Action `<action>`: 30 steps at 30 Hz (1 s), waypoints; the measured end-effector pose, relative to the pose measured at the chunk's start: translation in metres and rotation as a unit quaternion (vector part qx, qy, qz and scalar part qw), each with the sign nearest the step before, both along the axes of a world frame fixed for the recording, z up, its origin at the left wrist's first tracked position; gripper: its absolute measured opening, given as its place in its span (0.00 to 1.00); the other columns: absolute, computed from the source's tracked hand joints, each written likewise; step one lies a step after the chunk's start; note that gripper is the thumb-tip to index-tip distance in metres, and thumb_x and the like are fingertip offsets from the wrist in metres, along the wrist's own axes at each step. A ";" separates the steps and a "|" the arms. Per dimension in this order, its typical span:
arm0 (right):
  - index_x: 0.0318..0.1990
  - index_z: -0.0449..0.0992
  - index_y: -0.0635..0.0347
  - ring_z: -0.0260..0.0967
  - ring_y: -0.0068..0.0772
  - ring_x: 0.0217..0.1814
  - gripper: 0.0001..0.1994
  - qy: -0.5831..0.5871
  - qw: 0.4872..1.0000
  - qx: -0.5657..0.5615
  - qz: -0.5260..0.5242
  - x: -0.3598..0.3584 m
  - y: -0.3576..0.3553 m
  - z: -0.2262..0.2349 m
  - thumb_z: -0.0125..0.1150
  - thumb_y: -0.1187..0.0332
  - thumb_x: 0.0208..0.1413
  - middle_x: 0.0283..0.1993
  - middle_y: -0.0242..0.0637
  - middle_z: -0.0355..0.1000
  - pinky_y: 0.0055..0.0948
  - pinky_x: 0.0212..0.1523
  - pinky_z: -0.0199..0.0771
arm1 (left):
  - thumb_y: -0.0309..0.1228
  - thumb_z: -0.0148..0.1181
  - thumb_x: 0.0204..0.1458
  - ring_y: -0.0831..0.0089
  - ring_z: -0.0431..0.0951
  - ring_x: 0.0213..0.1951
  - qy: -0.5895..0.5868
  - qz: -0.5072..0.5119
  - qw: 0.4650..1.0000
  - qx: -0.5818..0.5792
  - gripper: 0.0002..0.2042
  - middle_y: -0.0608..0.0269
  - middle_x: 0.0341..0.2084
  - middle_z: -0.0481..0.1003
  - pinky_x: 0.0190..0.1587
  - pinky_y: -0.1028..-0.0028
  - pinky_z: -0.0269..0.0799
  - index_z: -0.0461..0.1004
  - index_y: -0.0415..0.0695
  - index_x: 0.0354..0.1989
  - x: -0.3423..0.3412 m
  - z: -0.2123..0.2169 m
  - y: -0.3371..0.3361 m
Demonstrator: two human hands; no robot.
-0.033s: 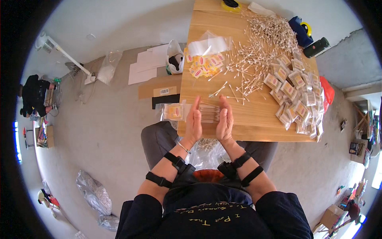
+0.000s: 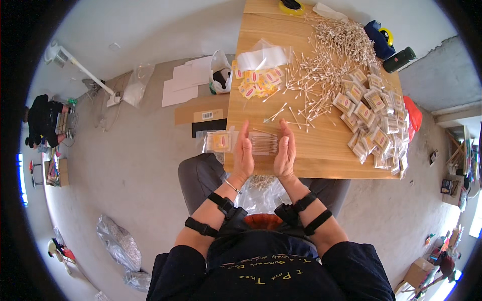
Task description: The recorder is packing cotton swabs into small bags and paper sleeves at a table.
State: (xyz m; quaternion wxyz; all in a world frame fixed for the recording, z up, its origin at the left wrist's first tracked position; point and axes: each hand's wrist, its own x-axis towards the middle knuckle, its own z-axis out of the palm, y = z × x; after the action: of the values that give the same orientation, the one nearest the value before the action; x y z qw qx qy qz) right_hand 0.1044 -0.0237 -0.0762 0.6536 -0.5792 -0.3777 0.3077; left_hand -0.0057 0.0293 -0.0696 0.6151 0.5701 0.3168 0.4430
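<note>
My left hand and my right hand stand on edge at the front of the wooden table, palms facing, fingers stretched out. Between them lies a flat layer of cotton swabs, side by side and running crosswise, with a pale piece just showing under it. The swab ends come close to both palms; whether they touch I cannot tell. Left of my left hand, a clear bag with a yellow card and swabs lies at the table edge. A few loose swabs are just beyond my fingertips.
A big heap of loose swabs covers the far middle. Filled swab packets pile up at the right. Yellow cards and clear bags lie far left. A dark cylinder and tape sit along the back.
The fingertips of both my hands have spread slightly apart from each other. The swab layer stays between them.
</note>
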 end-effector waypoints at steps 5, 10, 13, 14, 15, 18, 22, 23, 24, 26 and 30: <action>0.64 0.61 0.67 0.54 0.42 0.70 0.22 -0.096 0.994 -0.057 -0.001 0.002 0.004 0.001 0.39 0.63 0.69 0.65 0.49 0.61 0.36 0.69 0.51 | 0.53 0.36 0.65 0.65 0.58 0.66 0.017 0.015 1.000 0.010 0.36 0.47 0.65 0.57 0.67 0.70 0.50 0.48 0.31 0.68 0.002 0.003 0.002; 0.53 0.70 0.66 0.65 0.51 0.56 0.14 -0.320 0.945 -0.069 0.019 0.009 0.009 0.003 0.49 0.73 0.62 0.51 0.49 0.71 0.40 0.62 0.60 | 0.52 0.34 0.66 0.65 0.58 0.66 0.048 0.017 0.998 0.046 0.35 0.47 0.65 0.58 0.67 0.70 0.50 0.50 0.31 0.68 0.003 0.006 0.002; 0.50 0.72 0.66 0.65 0.51 0.54 0.12 -0.285 0.956 -0.049 0.046 0.009 0.006 0.005 0.48 0.75 0.60 0.48 0.47 0.72 0.42 0.60 0.62 | 0.51 0.34 0.66 0.64 0.59 0.66 0.085 0.038 0.993 0.068 0.34 0.46 0.64 0.60 0.66 0.70 0.51 0.53 0.31 0.67 0.004 0.012 0.000; 0.50 0.72 0.66 0.65 0.51 0.54 0.12 -0.286 0.956 -0.049 0.045 0.011 0.006 0.004 0.48 0.75 0.60 0.48 0.47 0.72 0.42 0.60 0.62 | 0.50 0.34 0.66 0.63 0.60 0.65 0.100 0.025 0.992 0.071 0.33 0.45 0.63 0.61 0.66 0.70 0.52 0.54 0.31 0.66 0.002 0.011 0.000; 0.50 0.71 0.67 0.64 0.53 0.55 0.14 -0.294 0.953 -0.042 0.052 0.015 0.006 0.005 0.50 0.76 0.56 0.49 0.48 0.72 0.44 0.60 0.61 | 0.50 0.34 0.66 0.62 0.61 0.65 0.115 0.012 0.991 0.074 0.33 0.44 0.63 0.62 0.65 0.70 0.53 0.55 0.30 0.66 0.001 0.010 0.001; 0.48 0.73 0.64 0.63 0.51 0.56 0.14 -0.371 0.927 -0.044 0.025 0.035 0.016 0.008 0.52 0.77 0.53 0.49 0.45 0.72 0.45 0.59 0.61 | 0.49 0.35 0.66 0.62 0.64 0.63 0.104 0.039 0.987 0.115 0.32 0.44 0.61 0.64 0.64 0.71 0.55 0.56 0.31 0.66 0.001 -0.002 0.001; 0.44 0.78 0.55 0.63 0.43 0.57 0.13 -0.567 0.820 -0.067 -0.036 0.074 0.045 0.018 0.57 0.76 0.51 0.48 0.35 0.73 0.42 0.57 0.62 | 0.48 0.37 0.66 0.63 0.63 0.63 0.086 0.035 0.992 0.090 0.31 0.46 0.61 0.64 0.64 0.71 0.56 0.55 0.31 0.66 0.002 -0.008 0.000; 0.44 0.78 0.55 0.63 0.43 0.57 0.13 -0.568 0.819 -0.067 -0.038 0.082 0.051 0.018 0.57 0.76 0.51 0.48 0.35 0.73 0.42 0.57 0.62 | 0.47 0.37 0.66 0.63 0.62 0.64 0.090 0.017 0.993 0.068 0.31 0.46 0.62 0.63 0.64 0.70 0.55 0.55 0.30 0.66 0.000 -0.005 0.000; 0.41 0.78 0.53 0.63 0.41 0.56 0.11 -0.574 0.815 -0.075 -0.011 0.089 0.055 0.018 0.58 0.75 0.50 0.46 0.32 0.73 0.41 0.56 0.61 | 0.46 0.37 0.67 0.63 0.61 0.65 0.095 -0.001 0.994 0.045 0.31 0.47 0.63 0.63 0.65 0.70 0.53 0.54 0.30 0.66 0.001 -0.002 0.001; 0.38 0.79 0.51 0.63 0.40 0.55 0.09 -0.577 0.813 -0.078 0.020 0.088 0.061 0.019 0.60 0.74 0.49 0.45 0.29 0.73 0.40 0.55 0.61 | 0.45 0.37 0.67 0.62 0.59 0.66 0.071 0.011 0.996 0.050 0.30 0.46 0.64 0.61 0.66 0.69 0.51 0.53 0.30 0.66 0.002 -0.004 0.000; 0.33 0.77 0.51 0.64 0.39 0.50 0.04 -0.567 0.812 -0.125 0.061 0.070 0.062 0.018 0.63 0.69 0.48 0.39 0.28 0.73 0.40 0.53 0.61 | 0.44 0.37 0.67 0.62 0.57 0.67 0.049 0.023 0.997 0.053 0.30 0.46 0.65 0.58 0.68 0.69 0.49 0.52 0.30 0.67 -0.002 -0.007 0.001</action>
State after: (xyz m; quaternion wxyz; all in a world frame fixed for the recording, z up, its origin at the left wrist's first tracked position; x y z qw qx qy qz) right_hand 0.1740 0.0378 -0.0578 0.2257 -0.7032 -0.6742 0.0084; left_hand -0.0077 0.0304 -0.0763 0.5569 0.6159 0.3358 0.4448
